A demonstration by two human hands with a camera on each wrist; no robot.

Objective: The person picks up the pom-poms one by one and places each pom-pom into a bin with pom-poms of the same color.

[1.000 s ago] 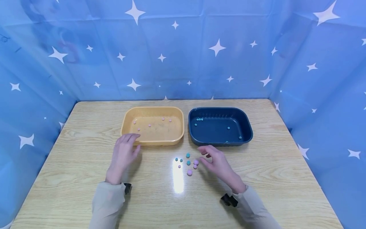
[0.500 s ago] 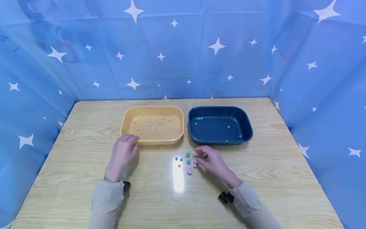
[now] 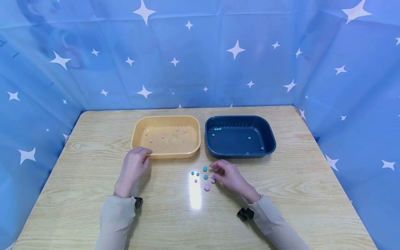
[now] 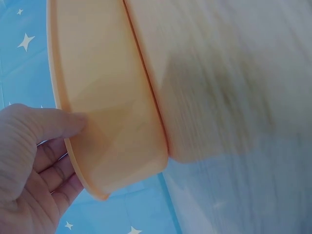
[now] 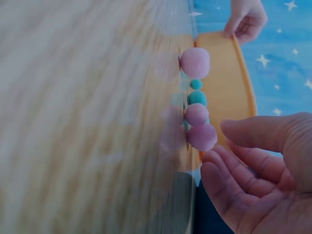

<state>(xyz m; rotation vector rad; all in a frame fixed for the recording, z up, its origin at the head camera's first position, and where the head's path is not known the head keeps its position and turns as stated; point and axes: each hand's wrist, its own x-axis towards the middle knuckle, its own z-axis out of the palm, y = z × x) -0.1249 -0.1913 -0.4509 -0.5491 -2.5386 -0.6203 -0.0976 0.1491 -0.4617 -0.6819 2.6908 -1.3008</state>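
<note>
My left hand (image 3: 132, 168) grips the near-left rim of the yellow-orange plastic tub (image 3: 170, 155); in the left wrist view the thumb lies on the tub's outer wall, the other fingers behind the rim. The right hand (image 3: 229, 177) hovers over small balls on the table, partly covering a pinkish-purple ball (image 5: 202, 137). In the right wrist view its thumb and fingers stand apart, with nothing between them. Beside it lie another purple ball (image 3: 213, 181), a larger purple ball (image 3: 207, 187), a tiny purple ball (image 3: 196, 181) and several teal balls, one a larger teal ball (image 3: 205, 169).
A dark blue tub (image 3: 240, 156) stands right of the yellow-orange one, holding several small teal balls. Several small pink balls lie in the yellow-orange tub. The wooden table (image 3: 162, 222) is bordered by blue star-patterned cloth (image 3: 187, 69) at the back and sides.
My right hand has moved slightly left, over the purple balls beside it. The left hand stays at the tub's rim. The balls and tubs look unmoved.
</note>
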